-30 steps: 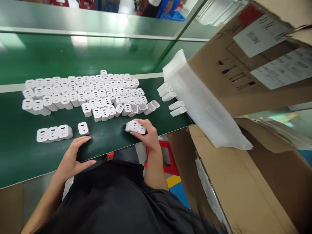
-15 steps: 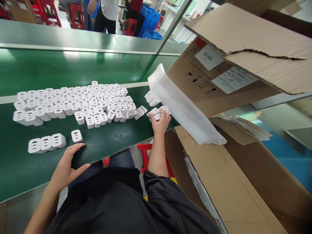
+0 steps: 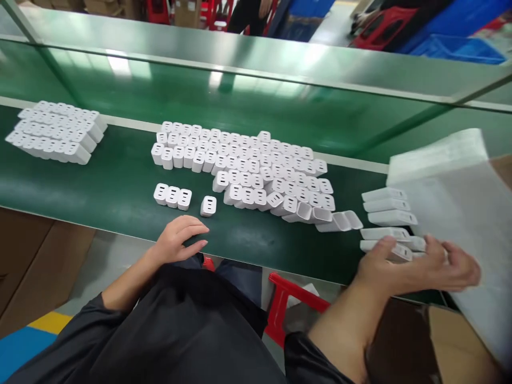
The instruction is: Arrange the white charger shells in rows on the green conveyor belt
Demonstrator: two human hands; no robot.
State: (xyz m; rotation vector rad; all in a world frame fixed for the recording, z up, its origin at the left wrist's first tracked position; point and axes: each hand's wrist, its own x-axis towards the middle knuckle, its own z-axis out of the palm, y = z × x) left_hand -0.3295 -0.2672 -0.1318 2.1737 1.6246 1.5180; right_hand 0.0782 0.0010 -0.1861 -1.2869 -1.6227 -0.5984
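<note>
My left hand (image 3: pixel 181 239) rests at the front edge of the green table, fingers stretched out, holding nothing. Just beyond its fingertips stands one white charger housing (image 3: pixel 208 206) with port slots, and a row of three housings (image 3: pixel 173 197) is to its left. My right hand (image 3: pixel 420 269), slightly blurred, is at the table's right end. Its thumb and fingers are around white charger housings (image 3: pixel 402 252) lying on their sides; its grip is partly hidden. Behind these lie three more housings (image 3: pixel 388 206). A large block of upright housings (image 3: pixel 248 165) fills the middle, a few showing hollow ends.
Another block of housings (image 3: pixel 56 130) stands at the far left. A whitish plastic sheet or bag (image 3: pixel 444 176) lies at the right, beside a cardboard box (image 3: pixel 460 341). A red stool (image 3: pixel 280 304) is below the table edge. A green panel (image 3: pixel 240 101) runs along the back.
The view has swung left, bringing the far-left block into sight. My right hand stays at the lying housings, its fingers now spread wider. My left hand remains near the single housing.
</note>
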